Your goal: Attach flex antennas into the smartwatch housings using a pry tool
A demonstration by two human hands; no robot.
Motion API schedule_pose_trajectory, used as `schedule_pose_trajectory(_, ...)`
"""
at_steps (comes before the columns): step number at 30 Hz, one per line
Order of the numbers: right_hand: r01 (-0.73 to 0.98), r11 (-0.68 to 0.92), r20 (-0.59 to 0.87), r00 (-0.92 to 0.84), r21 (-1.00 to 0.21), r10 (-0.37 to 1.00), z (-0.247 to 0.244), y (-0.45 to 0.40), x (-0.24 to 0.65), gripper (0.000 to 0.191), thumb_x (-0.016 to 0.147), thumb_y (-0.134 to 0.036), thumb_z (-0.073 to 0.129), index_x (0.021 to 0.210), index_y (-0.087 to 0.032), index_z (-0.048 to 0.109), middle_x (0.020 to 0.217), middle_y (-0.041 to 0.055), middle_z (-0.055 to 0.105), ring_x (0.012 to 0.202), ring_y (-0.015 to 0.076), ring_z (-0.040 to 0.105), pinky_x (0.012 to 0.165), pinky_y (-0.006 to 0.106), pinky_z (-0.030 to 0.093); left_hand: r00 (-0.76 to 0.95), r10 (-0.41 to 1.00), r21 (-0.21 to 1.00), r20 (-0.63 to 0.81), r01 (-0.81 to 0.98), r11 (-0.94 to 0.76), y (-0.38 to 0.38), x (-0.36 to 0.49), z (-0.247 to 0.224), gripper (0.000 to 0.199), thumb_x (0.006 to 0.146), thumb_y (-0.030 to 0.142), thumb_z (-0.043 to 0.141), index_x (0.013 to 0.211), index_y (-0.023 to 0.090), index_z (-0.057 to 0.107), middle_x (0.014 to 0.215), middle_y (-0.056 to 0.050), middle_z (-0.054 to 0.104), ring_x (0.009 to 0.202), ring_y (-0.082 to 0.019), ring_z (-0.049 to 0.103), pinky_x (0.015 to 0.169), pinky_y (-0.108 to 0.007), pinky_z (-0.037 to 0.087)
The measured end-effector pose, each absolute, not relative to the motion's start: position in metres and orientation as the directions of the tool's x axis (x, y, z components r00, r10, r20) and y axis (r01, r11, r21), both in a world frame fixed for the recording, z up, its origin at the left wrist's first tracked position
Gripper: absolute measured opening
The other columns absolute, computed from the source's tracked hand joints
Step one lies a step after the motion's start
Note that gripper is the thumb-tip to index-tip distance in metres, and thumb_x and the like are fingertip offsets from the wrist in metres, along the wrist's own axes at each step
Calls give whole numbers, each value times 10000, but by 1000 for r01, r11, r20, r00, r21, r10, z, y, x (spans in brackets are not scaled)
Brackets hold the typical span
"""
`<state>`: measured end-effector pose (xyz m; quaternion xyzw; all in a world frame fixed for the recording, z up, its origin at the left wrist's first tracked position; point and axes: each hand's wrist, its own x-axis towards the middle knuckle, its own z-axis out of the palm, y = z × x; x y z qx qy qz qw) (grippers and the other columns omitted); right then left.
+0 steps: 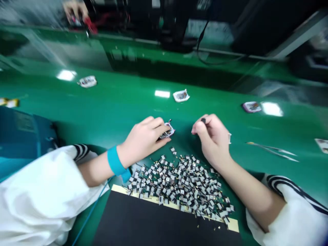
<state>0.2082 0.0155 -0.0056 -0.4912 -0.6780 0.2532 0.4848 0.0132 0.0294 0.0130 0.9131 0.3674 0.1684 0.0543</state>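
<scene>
My left hand, with a teal strap round its wrist, is closed on a small open device housing resting on the green bench. Fingers cover part of the housing, and some of its inner parts show. To the right, my right hand pinches a small black part between thumb and fingertips, apart from the housing. A heap of small silver-and-black components lies just below both hands, partly over a black sheet with a pale yellow edge.
Metal tweezers lie at the right. Similar housings are spread along the bench: a white one, another at far left, a purple-edged one. A blue bin stands left. Another person's hand shows at the back.
</scene>
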Motion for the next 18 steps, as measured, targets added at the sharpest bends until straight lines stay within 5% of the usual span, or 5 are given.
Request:
schedule_pose_trajectory(6,560,402,301,-267,-725,915,-4,16,215,119,839,-223,422,762,-173,496,702,20,516,653,125,487,610,260,390,638,728,650,250,447,-615,18,12,15,426,814,135,408,1237,184,399,936,-39,565,655,-63,550,641,-205,498)
schedule_pose_trajectory(12,558,489,289,-410,-670,865,1,11,208,129,819,-226,484,881,-170,581,825,47,548,738,130,519,662,265,437,694,685,629,224,433,-645,34,10,12,725,722,213,591,1337,224,206,1202,-80,496,1085,-211,467,928,-403,415)
schedule_pose_trajectory(18,548,549,351,-429,-631,832,2,14,203,149,788,-101,469,877,-171,566,839,35,547,737,116,533,648,241,463,736,647,641,200,401,-654,44,16,3,679,738,317,620,1314,224,273,1203,-81,520,1118,-237,471,963,-413,373)
